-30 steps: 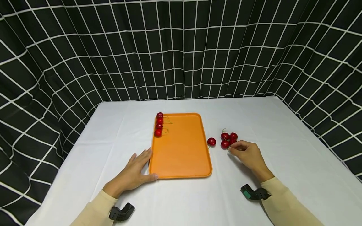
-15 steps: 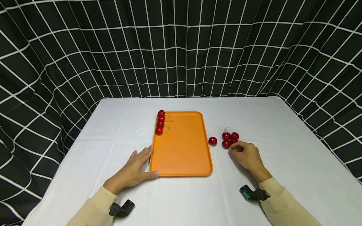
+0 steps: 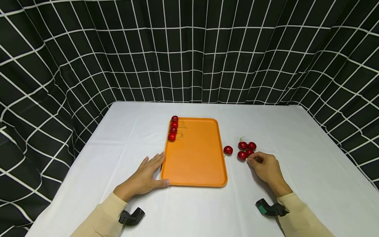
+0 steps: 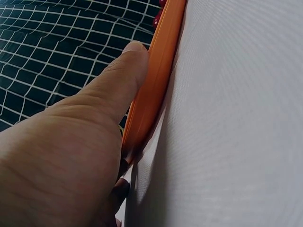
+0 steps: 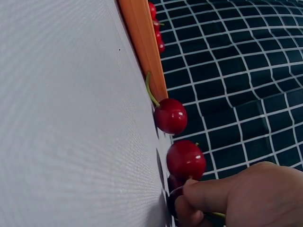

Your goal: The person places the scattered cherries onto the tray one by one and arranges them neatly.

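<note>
The right hand [image 3: 267, 167] pinches a stem in the cherry cluster [image 3: 246, 149] just right of the orange tray [image 3: 195, 154], seemingly to lift one, while the left hand [image 3: 145, 176] lies flat-fingered against the tray's near-left corner, steadying it.

A white-clothed table [image 3: 311, 164] carries an orange tray [image 3: 193, 158] and loose cherries [image 3: 244, 149].
</note>
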### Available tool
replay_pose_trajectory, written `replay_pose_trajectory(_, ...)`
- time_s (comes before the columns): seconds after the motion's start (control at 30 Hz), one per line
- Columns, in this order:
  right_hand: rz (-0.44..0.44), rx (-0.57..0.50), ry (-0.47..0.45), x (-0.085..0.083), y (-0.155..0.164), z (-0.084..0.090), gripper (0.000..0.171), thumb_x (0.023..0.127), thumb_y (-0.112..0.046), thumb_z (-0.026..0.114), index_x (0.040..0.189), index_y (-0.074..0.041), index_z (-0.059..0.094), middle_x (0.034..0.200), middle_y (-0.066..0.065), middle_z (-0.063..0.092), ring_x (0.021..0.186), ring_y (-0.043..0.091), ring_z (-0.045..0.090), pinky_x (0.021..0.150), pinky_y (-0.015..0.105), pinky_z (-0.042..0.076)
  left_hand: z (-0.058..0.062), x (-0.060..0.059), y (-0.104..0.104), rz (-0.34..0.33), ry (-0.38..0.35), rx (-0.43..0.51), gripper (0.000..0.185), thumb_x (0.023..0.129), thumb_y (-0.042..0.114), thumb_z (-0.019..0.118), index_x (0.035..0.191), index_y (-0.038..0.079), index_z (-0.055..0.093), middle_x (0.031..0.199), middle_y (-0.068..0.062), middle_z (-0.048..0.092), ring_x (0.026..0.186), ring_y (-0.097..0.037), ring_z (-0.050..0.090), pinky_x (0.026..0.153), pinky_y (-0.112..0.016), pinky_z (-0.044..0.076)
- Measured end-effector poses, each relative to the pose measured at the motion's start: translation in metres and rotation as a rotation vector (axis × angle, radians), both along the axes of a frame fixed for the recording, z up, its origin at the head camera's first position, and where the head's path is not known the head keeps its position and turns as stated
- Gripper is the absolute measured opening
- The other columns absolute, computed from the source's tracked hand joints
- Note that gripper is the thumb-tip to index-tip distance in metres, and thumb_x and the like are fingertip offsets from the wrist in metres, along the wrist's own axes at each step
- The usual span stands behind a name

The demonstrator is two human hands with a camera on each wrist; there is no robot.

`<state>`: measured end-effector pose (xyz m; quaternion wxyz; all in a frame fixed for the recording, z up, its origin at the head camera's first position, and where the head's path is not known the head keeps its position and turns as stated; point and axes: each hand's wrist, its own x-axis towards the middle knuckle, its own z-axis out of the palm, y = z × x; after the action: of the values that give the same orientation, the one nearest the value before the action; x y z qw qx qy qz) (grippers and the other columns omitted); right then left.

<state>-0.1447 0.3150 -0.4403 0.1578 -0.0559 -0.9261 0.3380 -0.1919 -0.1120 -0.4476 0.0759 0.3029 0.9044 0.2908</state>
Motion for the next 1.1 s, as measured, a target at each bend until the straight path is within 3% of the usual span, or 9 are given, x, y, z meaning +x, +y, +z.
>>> replay_pose_trajectory(0.3, 0.017, -0.129, 0.063, 0.001, -0.002, 0.004, 0.009, 0.091, -0.008, 0.067, 0.086, 0.0, 0.069, 0.076, 0.007, 0.065, 0.067, 0.015, 0.052, 0.055, 0.021, 0.041, 0.004, 0.0, -0.001, 0.002, 0.001, -0.005, 0.104, 0.079, 0.062, 0.068, 0.151, 0.002, 0.025, 0.157, -0.001, 0.018, 0.144, -0.021, 0.013, 0.115, -0.042, -0.005)
replay_pose_trajectory(0.43, 0.003, -0.315, 0.034, 0.004, 0.0, 0.011, 0.017, 0.092, -0.012, 0.067, 0.095, 0.005, 0.069, 0.082, 0.008, 0.068, 0.07, 0.011, 0.055, 0.055, 0.02, 0.045, 0.004, -0.002, 0.0, 0.002, 0.005, -0.021, 0.103, 0.079, 0.062, 0.068, 0.151, 0.003, 0.025, 0.157, 0.0, 0.017, 0.144, -0.019, 0.013, 0.115, -0.041, -0.005)
replay_pose_trajectory(0.6, -0.004, -0.552, 0.049, 0.007, 0.001, 0.029, 0.026, 0.09, -0.016, 0.071, 0.099, 0.008, 0.069, 0.081, 0.001, 0.068, 0.07, 0.012, 0.058, 0.059, 0.02, 0.049, 0.005, -0.004, 0.002, -0.007, 0.006, -0.035, 0.104, 0.079, 0.064, 0.067, 0.152, 0.003, 0.025, 0.157, 0.0, 0.016, 0.144, -0.018, 0.012, 0.115, -0.041, -0.005)
replay_pose_trajectory(0.8, 0.099, -0.829, 0.113, -0.001, -0.013, 0.052, 0.016, 0.087, -0.004, 0.072, 0.093, 0.011, 0.068, 0.081, 0.004, 0.068, 0.07, 0.014, 0.058, 0.063, 0.02, 0.052, 0.007, -0.005, 0.001, 0.0, 0.01, -0.048, 0.104, 0.078, 0.065, 0.066, 0.152, 0.004, 0.025, 0.157, 0.0, 0.016, 0.144, -0.017, 0.012, 0.115, -0.041, -0.005)
replay_pose_trajectory(0.97, 0.128, -0.837, 0.092, -0.012, -0.034, 0.06, 0.008, 0.086, -0.002, 0.072, 0.089, 0.006, 0.071, 0.079, 0.004, 0.068, 0.069, 0.013, 0.063, 0.061, 0.021, 0.053, 0.007, -0.003, 0.0, 0.006, -0.018, -0.04, 0.103, 0.079, 0.063, 0.067, 0.152, 0.004, 0.025, 0.157, 0.001, 0.016, 0.144, -0.016, 0.011, 0.115, -0.039, -0.006)
replay_pose_trajectory(1.1, 0.119, -0.777, 0.055, -0.019, -0.052, 0.059, 0.003, 0.087, -0.002, 0.07, 0.085, -0.003, 0.073, 0.072, 0.002, 0.064, 0.064, 0.014, 0.057, 0.045, 0.02, 0.043, 0.005, 0.0, 0.0, 0.013, -0.033, -0.04, 0.103, 0.079, 0.062, 0.068, 0.152, 0.005, 0.025, 0.157, 0.002, 0.016, 0.144, -0.015, 0.011, 0.115, -0.038, -0.007)
